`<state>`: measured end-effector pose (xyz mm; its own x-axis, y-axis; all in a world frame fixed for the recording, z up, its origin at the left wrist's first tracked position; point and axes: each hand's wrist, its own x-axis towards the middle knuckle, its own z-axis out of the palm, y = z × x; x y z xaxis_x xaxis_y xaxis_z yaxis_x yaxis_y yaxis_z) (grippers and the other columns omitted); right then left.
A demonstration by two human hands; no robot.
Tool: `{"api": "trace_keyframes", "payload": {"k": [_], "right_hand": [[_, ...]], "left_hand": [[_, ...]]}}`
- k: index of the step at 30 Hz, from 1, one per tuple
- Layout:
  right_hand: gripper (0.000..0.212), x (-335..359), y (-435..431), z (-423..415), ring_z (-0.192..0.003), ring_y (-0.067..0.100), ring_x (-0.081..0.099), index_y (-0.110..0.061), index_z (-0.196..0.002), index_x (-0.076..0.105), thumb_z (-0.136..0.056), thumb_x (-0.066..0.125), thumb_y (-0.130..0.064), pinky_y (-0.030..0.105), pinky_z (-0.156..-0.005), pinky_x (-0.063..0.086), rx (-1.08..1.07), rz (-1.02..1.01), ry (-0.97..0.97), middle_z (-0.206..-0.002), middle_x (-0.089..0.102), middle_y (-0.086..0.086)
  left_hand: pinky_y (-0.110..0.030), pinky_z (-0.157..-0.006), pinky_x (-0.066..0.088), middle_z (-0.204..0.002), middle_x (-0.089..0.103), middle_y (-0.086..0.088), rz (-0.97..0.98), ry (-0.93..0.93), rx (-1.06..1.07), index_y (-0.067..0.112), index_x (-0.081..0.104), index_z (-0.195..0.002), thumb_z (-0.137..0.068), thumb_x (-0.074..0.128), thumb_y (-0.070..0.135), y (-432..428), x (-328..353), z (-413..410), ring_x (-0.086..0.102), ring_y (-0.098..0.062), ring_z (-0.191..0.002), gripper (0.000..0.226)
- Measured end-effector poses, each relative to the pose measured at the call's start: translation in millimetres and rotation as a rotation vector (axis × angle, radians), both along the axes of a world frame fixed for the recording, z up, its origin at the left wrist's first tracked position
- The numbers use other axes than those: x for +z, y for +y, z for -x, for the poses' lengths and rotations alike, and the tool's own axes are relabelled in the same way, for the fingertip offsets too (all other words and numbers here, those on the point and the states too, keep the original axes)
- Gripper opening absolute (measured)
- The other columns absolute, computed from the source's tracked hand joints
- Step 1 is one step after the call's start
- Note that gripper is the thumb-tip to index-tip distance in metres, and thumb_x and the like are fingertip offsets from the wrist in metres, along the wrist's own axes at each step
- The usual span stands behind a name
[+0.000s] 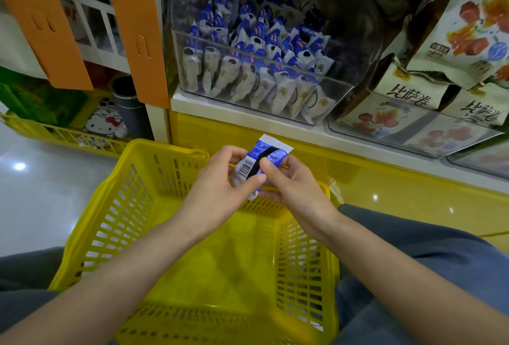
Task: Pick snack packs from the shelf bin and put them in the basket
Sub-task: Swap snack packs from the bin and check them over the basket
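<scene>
A small blue-and-white snack pack (257, 161) with a barcode and a black stripe is held above the far end of the yellow basket (91, 231). My left hand (223, 185) pinches its lower left side, and my right hand (289, 185) pinches it from the right with the thumb on the stripe. The basket sits between my knees and holds nothing that I can see. Above, a clear plastic shelf bin (341, 91) is packed with several more blue-and-white snack packs (259, 50).
To the right of the bin, clear trays hold larger cream snack bags (413, 94) with fruit pictures. Orange panels (132, 28) hang at the upper left. A second yellow basket (55, 132) with goods stands on the glossy floor at left. The shelf base is yellow.
</scene>
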<state>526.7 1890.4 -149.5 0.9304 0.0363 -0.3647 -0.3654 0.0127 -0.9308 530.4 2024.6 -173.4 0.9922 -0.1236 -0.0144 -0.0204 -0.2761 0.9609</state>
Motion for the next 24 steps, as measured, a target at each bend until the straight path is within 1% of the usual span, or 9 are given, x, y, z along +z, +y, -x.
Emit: {"api": "trace_keyframes", "payload": {"k": [3,7,10,12,14,16,18,19,24], "right_hand": [[0.037,-1.6,0.8,1.1,-0.069,0.005,0.066,0.001,-0.118,0.046,-0.090,0.056,-0.021,0.017,-0.057,0.052,0.016,0.021,0.004,-0.089,0.068,0.003],[0.027,-4.0,-1.7,1.0,-0.074,0.006,0.068,-0.009,-0.112,0.049,-0.088,0.058,-0.019,0.018,-0.066,0.055,0.021,0.032,-0.040,-0.096,0.069,0.005],[0.023,-5.4,-1.3,1.3,-0.072,0.007,0.065,-0.012,-0.108,0.048,-0.088,0.058,-0.016,0.017,-0.067,0.055,0.017,0.089,-0.068,-0.103,0.066,0.015],[0.024,-5.5,-0.3,1.6,-0.069,0.006,0.065,-0.010,-0.109,0.046,-0.088,0.057,-0.014,0.017,-0.064,0.055,0.014,0.090,-0.067,-0.109,0.063,0.021],[0.025,-6.0,1.3,1.8,-0.065,0.002,0.065,-0.007,-0.110,0.043,-0.089,0.056,-0.010,0.017,-0.060,0.054,0.017,0.066,-0.067,-0.110,0.060,0.023],[0.025,-7.5,3.4,2.3,-0.062,0.000,0.065,-0.006,-0.110,0.041,-0.089,0.055,-0.007,0.016,-0.059,0.054,0.026,0.057,-0.079,-0.106,0.059,0.019],[0.025,-9.0,5.3,3.4,-0.062,0.000,0.064,-0.007,-0.108,0.040,-0.089,0.055,-0.007,0.016,-0.058,0.054,0.051,0.081,-0.099,-0.103,0.059,0.012],[0.024,-9.6,6.0,4.1,-0.062,0.000,0.064,-0.008,-0.108,0.040,-0.089,0.055,-0.007,0.016,-0.058,0.054,0.065,0.090,-0.105,-0.103,0.059,0.011],[0.022,-11.0,9.6,6.1,-0.062,0.000,0.064,-0.011,-0.104,0.040,-0.089,0.056,-0.007,0.015,-0.057,0.053,0.083,0.072,-0.100,-0.105,0.058,0.012]], "left_hand": [[-0.023,-0.074,0.051,-0.097,0.060,0.016,0.033,0.043,-0.031,0.030,0.052,-0.098,-0.079,0.069,0.025,2.6,1.4,-0.5,0.060,-0.003,-0.089,0.026],[-0.029,-0.081,0.053,-0.101,0.062,0.013,0.031,0.069,-0.125,0.022,0.055,-0.107,-0.084,0.064,0.020,6.6,1.0,-2.7,0.063,-0.006,-0.095,0.025],[-0.017,-0.084,0.050,-0.100,0.062,0.010,0.028,0.077,-0.153,0.021,0.054,-0.107,-0.088,0.059,0.014,6.3,-1.2,-2.6,0.062,-0.002,-0.095,0.022],[-0.008,-0.080,0.047,-0.099,0.062,0.009,-0.012,0.056,-0.156,0.017,0.056,-0.111,-0.090,0.056,0.011,6.4,-2.1,-2.6,0.060,0.003,-0.091,0.021],[-0.006,-0.070,0.045,-0.096,0.065,0.008,-0.092,-0.001,-0.137,0.014,0.058,-0.112,-0.092,0.051,0.010,7.3,-1.3,-2.1,0.061,0.003,-0.082,0.021],[-0.018,-0.067,0.049,-0.095,0.070,0.002,-0.209,-0.089,-0.122,0.013,0.058,-0.112,-0.093,0.048,0.012,9.2,-0.4,0.0,0.064,-0.009,-0.078,0.022],[-0.038,-0.072,0.050,-0.096,0.070,-0.006,-0.348,-0.167,-0.120,0.014,0.055,-0.115,-0.094,0.046,0.020,11.8,-0.2,2.6,0.065,-0.022,-0.084,0.024],[-0.043,-0.071,0.050,-0.096,0.069,-0.008,-0.403,-0.197,-0.118,0.015,0.054,-0.116,-0.094,0.045,0.026,13.3,0.1,3.7,0.064,-0.026,-0.085,0.026],[-0.047,-0.066,0.048,-0.091,0.067,-0.010,-0.451,-0.218,-0.093,0.014,0.054,-0.109,-0.096,0.041,0.029,15.0,2.3,2.9,0.061,-0.030,-0.081,0.024]]}}
